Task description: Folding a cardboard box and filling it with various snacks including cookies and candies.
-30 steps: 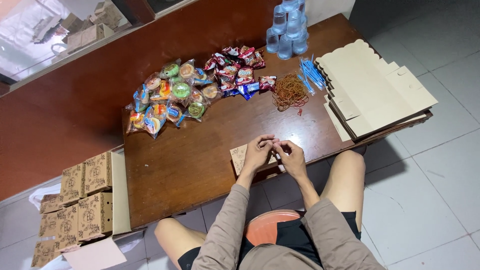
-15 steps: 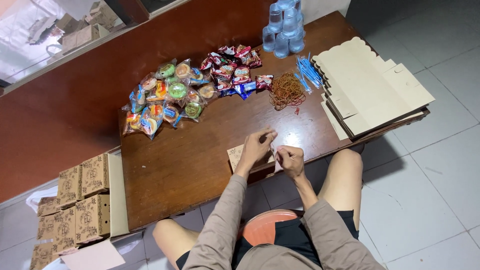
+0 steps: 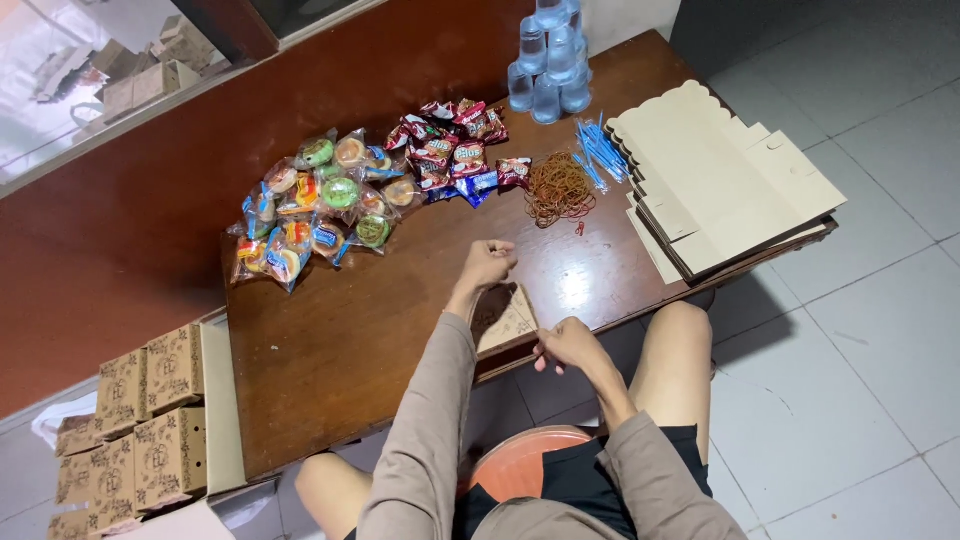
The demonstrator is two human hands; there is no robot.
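Note:
A small patterned cardboard box (image 3: pixel 503 318) lies at the near edge of the brown wooden table (image 3: pixel 330 340). My left hand (image 3: pixel 487 265) is a closed fist just beyond the box's far corner, over the table. Fingers pinched, my right hand (image 3: pixel 567 343) sits at the box's near right corner by the table edge. Whether something thin runs between the hands is too fine to tell.
Farther back lie colourful wrapped snacks (image 3: pixel 330 200), dark-wrapped sweets (image 3: pixel 450 145), a heap of rubber bands (image 3: pixel 558 187), blue straws (image 3: pixel 600 150) and sealed water cups (image 3: pixel 548 70). Flat cardboard blanks (image 3: pixel 710 170) are stacked at the right. Several folded boxes (image 3: pixel 140 420) stand left of the table.
My hands, close together over the box a second ago, have drawn apart: the left moved away across the table, the right came back toward the table edge.

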